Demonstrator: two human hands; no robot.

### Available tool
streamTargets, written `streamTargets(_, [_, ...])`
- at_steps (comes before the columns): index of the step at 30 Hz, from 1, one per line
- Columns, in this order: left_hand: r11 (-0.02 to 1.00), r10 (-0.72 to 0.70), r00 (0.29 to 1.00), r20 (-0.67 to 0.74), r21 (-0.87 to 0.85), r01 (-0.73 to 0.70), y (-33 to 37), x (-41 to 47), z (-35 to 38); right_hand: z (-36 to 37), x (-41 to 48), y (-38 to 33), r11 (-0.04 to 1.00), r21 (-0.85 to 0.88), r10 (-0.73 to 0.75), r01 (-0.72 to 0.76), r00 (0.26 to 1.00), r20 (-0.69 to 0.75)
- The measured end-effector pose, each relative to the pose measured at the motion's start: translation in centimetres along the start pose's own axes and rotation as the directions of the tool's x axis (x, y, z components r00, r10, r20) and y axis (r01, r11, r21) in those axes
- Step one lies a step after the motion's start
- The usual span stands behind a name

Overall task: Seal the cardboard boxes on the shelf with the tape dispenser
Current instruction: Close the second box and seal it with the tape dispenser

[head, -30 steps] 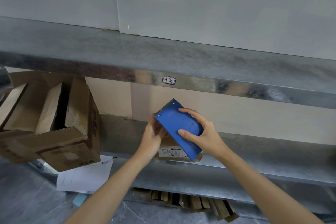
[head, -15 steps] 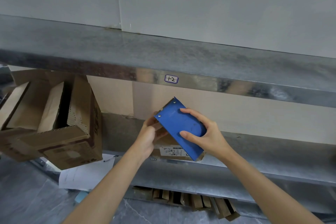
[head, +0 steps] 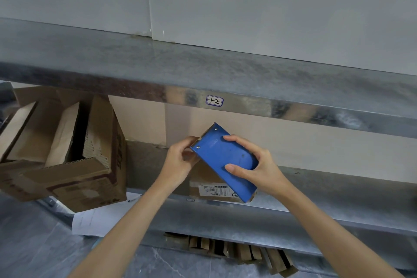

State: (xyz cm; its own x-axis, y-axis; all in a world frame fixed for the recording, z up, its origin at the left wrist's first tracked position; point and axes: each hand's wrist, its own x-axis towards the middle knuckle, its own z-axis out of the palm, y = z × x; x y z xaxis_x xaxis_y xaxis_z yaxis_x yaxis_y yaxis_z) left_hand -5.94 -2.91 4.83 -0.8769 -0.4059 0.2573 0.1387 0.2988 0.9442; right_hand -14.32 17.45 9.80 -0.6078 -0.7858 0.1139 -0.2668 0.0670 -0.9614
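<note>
My right hand (head: 255, 170) grips a blue metal tape dispenser (head: 223, 158), tilted with its toothed edge up and to the left. At that toothed end my left hand (head: 179, 160) has its fingers curled, pinching what looks like the brown tape end. Behind and below both hands a small cardboard box (head: 213, 187) with a white barcode label sits on the middle steel shelf (head: 327, 189). Most of the small box is hidden by the dispenser and my hands.
A large open cardboard box (head: 67, 153) tips over the shelf's left end, flaps up. White paper (head: 97, 221) lies under it. The upper shelf (head: 203, 74) carries a label tag (head: 214, 101). Flattened cardboard pieces (head: 234, 250) lie below the bottom shelf.
Both hands and the dispenser have shifted slightly up and right in view. My left-hand fingers have come up to the toothed end.
</note>
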Motion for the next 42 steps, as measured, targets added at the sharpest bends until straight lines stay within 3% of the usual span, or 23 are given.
streamTargets(9, [0.958, -0.244, 0.968, 0.050, -0.142, 0.249, -0.3, 0.6, -0.7, -0.8, 0.4, 0.1, 0.992, -0.127, 0.020, -0.006, 0.994, 0.112])
streamTargets(19, [0.929, -0.286, 0.958, -0.001, -0.247, 0.277, -0.4, 1.0, -1.8, -3.0, 0.7, -0.5, 0.931, -0.363, 0.051, 0.036, 0.973, 0.225])
streamTargets(35, [0.917, -0.307, 0.952, 0.012, -0.263, 0.299, -0.3, 1.1, -2.1, -5.1, 0.4, 0.9, 0.854, -0.519, 0.108, 0.042, 0.961, 0.255])
streamTargets(42, [0.935, -0.305, 0.928, 0.211, -0.119, 0.335, -0.3, 1.5, -0.6, -4.9, 0.0, 1.1, 0.868, -0.492, 0.079, 0.059, 0.964, 0.255])
